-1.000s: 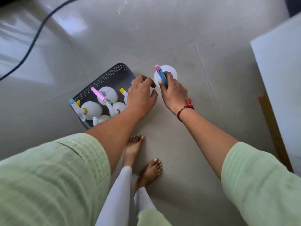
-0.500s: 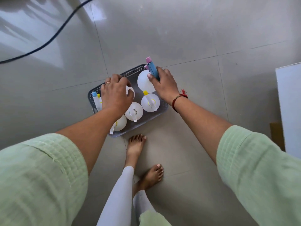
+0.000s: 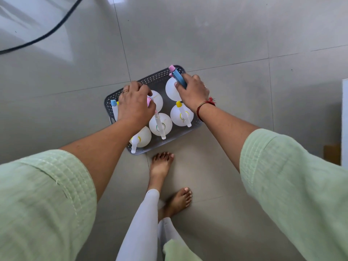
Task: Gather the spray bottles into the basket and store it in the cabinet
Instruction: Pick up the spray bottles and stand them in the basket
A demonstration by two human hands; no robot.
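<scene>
A dark grey perforated basket sits on the floor just ahead of my feet. Several white spray bottles stand inside it. My right hand grips the blue-and-pink trigger head of a white spray bottle at the basket's far right corner. My left hand is closed over the top of a pink-nozzled bottle in the basket's middle left. A yellow-nozzled bottle, a centre bottle and a near-left bottle stand untouched. A blue-capped bottle peeks out left of my left hand.
The floor is glossy grey tile. A black cable curves across the upper left. A white cabinet panel and a brown edge show at the right border. My bare feet stand just behind the basket.
My right hand carried the blue-and-pink-headed bottle from the floor into the basket's far right corner. My left hand stayed on a bottle in the basket. The view swung so the basket sits centred.
</scene>
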